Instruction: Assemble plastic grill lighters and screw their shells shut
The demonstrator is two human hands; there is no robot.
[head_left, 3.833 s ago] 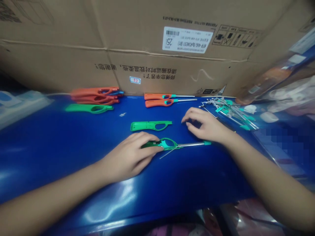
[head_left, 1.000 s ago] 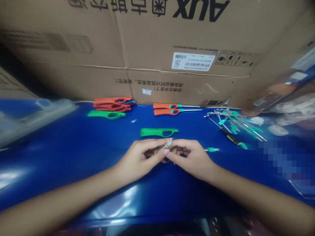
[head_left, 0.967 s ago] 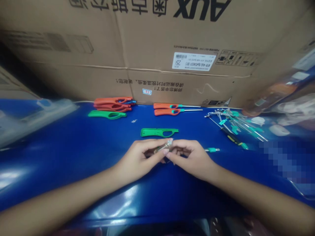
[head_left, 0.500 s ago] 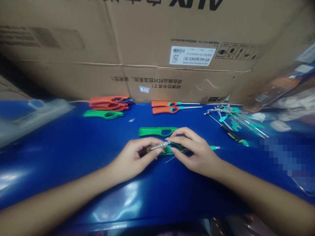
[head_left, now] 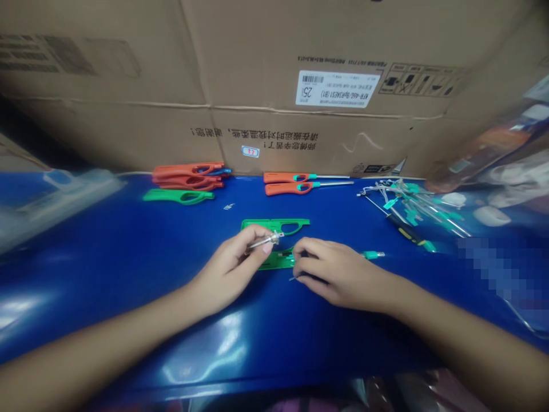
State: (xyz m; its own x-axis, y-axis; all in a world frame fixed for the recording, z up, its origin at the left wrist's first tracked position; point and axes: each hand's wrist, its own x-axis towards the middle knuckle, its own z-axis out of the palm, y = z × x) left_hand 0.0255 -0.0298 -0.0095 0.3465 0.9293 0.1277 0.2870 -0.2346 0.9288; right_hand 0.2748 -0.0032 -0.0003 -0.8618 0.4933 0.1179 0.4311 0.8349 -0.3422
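My left hand (head_left: pixel 231 266) pinches a small clear metal-tipped tube (head_left: pixel 262 242) between thumb and forefinger, just above the table. My right hand (head_left: pixel 332 273) is curled over the trigger end of a green lighter half (head_left: pixel 277 260) that lies on the blue table (head_left: pixel 128 257). The metal nozzle with its teal tip (head_left: pixel 372 254) sticks out to the right of that hand. A second green shell half (head_left: pixel 274 224) lies flat just behind both hands.
Orange shells (head_left: pixel 189 175) and a green shell (head_left: pixel 178 196) are stacked at the back left. Two orange lighters (head_left: pixel 295 183) lie at the back middle. A heap of metal nozzles with teal parts (head_left: pixel 412 203) sits at the right. A big cardboard box (head_left: pixel 274 86) walls the back.
My left hand has lifted the small tube up and away from the green half. My right hand has dropped down and curled over the trigger end of the lighter.
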